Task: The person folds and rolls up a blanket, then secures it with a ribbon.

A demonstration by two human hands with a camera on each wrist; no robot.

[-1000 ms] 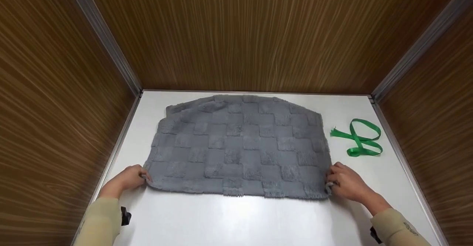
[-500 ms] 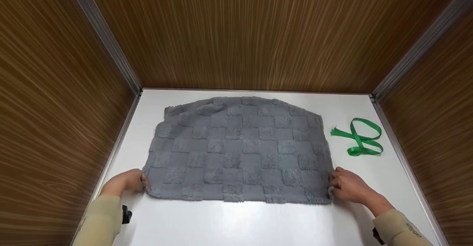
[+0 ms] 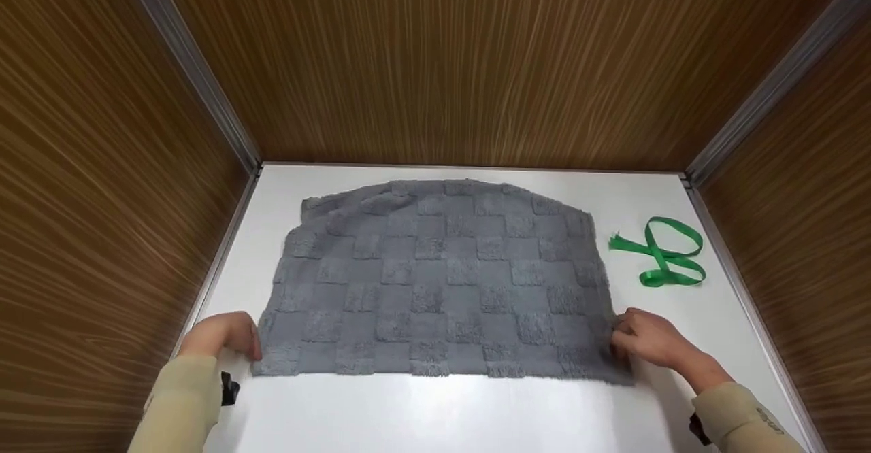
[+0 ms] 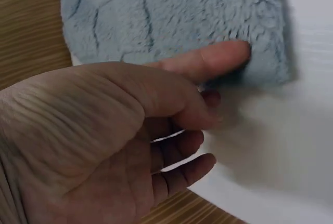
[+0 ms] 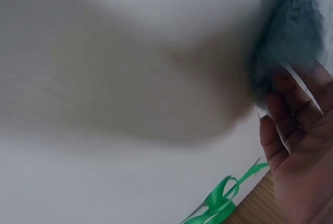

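Observation:
A grey checkered towel point(image 3: 435, 276) lies spread flat on the white table point(image 3: 442, 412). My left hand point(image 3: 228, 334) is at its near left corner. In the left wrist view the thumb point(image 4: 208, 60) rests on top of the towel point(image 4: 171, 16), and the other fingers hang loosely curled off the cloth. My right hand point(image 3: 646, 341) is at the near right corner, fingertips against the towel's edge. The right wrist view is blurred: the fingers point(image 5: 283, 130) sit relaxed beside the towel point(image 5: 291, 37). Neither hand has cloth clamped in it.
A looped green ribbon point(image 3: 663, 252) lies on the table right of the towel, and also shows as a green ribbon point(image 5: 221, 206) in the right wrist view. Wooden walls point(image 3: 435, 65) enclose the table at the back and both sides. Bare table runs along the front.
Both hands pulled the towel's near edge toward me and outward. The corners they pinched now lie flat, and the hands have let go.

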